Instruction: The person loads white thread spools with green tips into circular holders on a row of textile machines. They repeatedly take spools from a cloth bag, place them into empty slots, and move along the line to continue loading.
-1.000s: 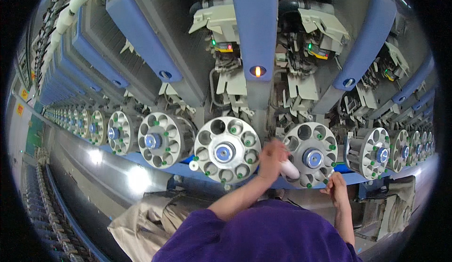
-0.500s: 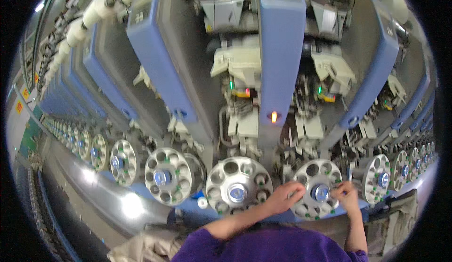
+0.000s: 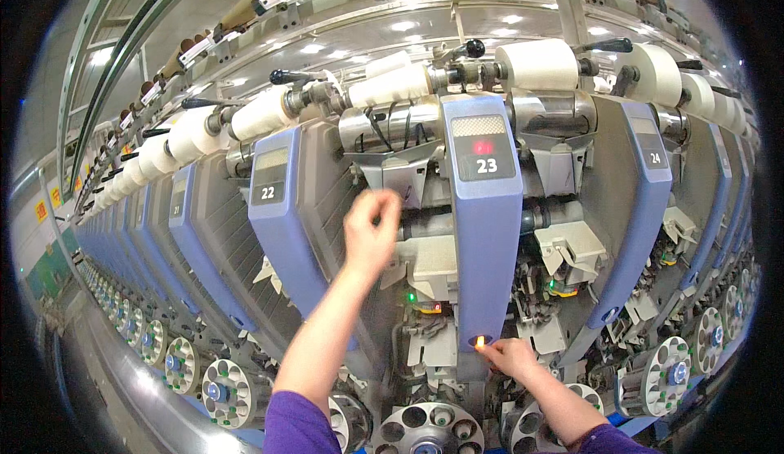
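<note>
We see our left hand (image 3: 370,238) raised in front of the grey metal machine face, fingers pinched together with the grip clenched; whether a thread runs between them we cannot tell. It hangs in the open gap between two tall blue plastic column panels, the left blue panel (image 3: 286,225) just beside the wrist and the middle blue panel (image 3: 487,225) just to its right. Our right hand (image 3: 508,354) sits low, its fingertips touching the small glowing orange button (image 3: 479,341) at the bottom edge of the middle panel; the fingers are loosely curled, grasping nothing. Above both hands a row of white wound yarn cones (image 3: 539,64) lines the machine's top edge, well apart from either hand. Below, round grey metal magazine wheels with ringed holes (image 3: 429,431) run along the lower edge, one just beneath our right wrist. The room between panels is narrow, crowded with grey brackets.
</note>
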Motion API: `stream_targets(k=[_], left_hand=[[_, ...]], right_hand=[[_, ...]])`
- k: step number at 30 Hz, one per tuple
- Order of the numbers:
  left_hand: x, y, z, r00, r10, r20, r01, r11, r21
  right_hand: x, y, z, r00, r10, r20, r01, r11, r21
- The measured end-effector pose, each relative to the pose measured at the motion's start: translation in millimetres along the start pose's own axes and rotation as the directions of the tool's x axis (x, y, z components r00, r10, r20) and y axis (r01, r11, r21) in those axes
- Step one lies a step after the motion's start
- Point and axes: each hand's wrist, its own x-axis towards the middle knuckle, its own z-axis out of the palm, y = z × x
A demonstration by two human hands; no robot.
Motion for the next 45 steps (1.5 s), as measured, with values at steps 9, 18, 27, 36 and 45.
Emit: stream_targets(k=[9,18,27,36,45], left_hand=[[155.4,-63.8,3.0,0.97,-0.123,-0.209,0.15,0.981,0.122],[211.8,-103.7,5.3,0.983,-0.161,-0.085,0.176,0.959,0.222],[241.8,-109.0,28.1,0.966,-0.028,-0.258,0.184,0.776,0.603],[246.2,-86.9,-6.8,0.821,-0.287,-0.493,-0.077,0.801,-0.594],[240.5,-112.1,8.2,0.987,-0.144,-0.07,0.158,0.947,0.279]], right_hand=[[20.7,-44.3,-75.3,0.943,-0.168,0.287,0.247,0.931,-0.268],[125.6,-194.1,-355.3,-0.143,-0.841,-0.522,0.521,0.385,-0.762],[195.4,-196.8,-371.3,-0.028,-0.888,-0.46,0.465,0.396,-0.792],[216.5,-221.6,-370.0,0.017,-0.846,-0.533,0.651,0.414,-0.636],[219.2,-228.8,-377.8,0.19,-0.775,-0.603,0.617,0.572,-0.54]])
